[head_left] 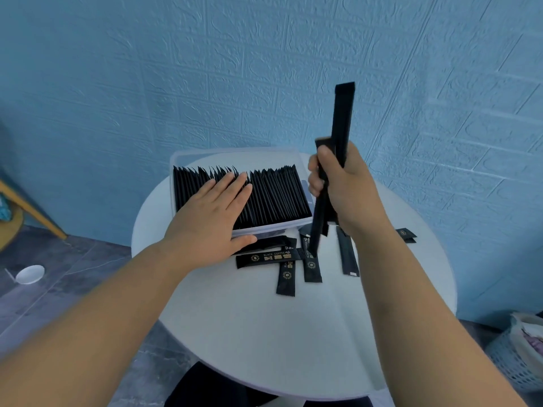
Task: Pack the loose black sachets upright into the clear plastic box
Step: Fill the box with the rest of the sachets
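Head view, clear plastic box [205, 154] packed with upright sachets [273, 195], right hand [340, 186] gripping more.

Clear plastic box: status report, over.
Left hand flat on upright black sachets packed in clear plastic box. Right hand grips bunch of long black sachets. Several loose black sachets lie on round white table.

left hand [211, 214], right hand [345, 190] bare; forearms [117, 304] bare; dark clothing [219, 387] below.
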Available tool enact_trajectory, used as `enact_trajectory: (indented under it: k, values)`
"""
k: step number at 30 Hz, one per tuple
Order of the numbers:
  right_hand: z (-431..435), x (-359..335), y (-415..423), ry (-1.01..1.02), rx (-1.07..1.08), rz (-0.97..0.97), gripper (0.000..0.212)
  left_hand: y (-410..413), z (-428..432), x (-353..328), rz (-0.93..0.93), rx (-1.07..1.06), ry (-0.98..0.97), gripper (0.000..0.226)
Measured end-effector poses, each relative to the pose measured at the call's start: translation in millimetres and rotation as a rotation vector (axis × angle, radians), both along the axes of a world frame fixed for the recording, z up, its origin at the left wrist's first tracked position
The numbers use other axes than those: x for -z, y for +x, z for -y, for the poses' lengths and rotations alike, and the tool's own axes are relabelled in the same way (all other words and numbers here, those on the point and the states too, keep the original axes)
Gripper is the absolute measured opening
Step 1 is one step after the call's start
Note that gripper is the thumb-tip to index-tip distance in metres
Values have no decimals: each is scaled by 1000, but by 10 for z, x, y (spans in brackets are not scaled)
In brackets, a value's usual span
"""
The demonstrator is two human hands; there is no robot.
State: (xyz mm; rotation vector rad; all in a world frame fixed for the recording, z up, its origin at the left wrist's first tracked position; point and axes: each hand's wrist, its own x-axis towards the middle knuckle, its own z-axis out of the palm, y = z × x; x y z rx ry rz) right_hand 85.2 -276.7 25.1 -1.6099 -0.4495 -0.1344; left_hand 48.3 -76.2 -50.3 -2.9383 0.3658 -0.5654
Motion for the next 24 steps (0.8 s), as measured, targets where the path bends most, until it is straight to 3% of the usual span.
enact_trajectory:
  k: [5,8,13,16,20,24]
  values:
    - [-394,-95,317,368,57,-156,10,19,-17,35,30,-30,55,85]
    - [-511,-82,441,444,108,-220,9,29,-17,34,31,-20,50,82]
    - [-662,92,502,297,106,-277,6,21,-11,37,57,-18,46,82]
    - [-719,240,477,83,40,-295,10,32,-18,46,64,-17,46,82]
    - [-699,328,384,-197,32,-198,13,43,-20,63,77,-9,42,82]
    - [-603,343,338,-280,24,-88,7,47,-22,73,96,5,49,82]
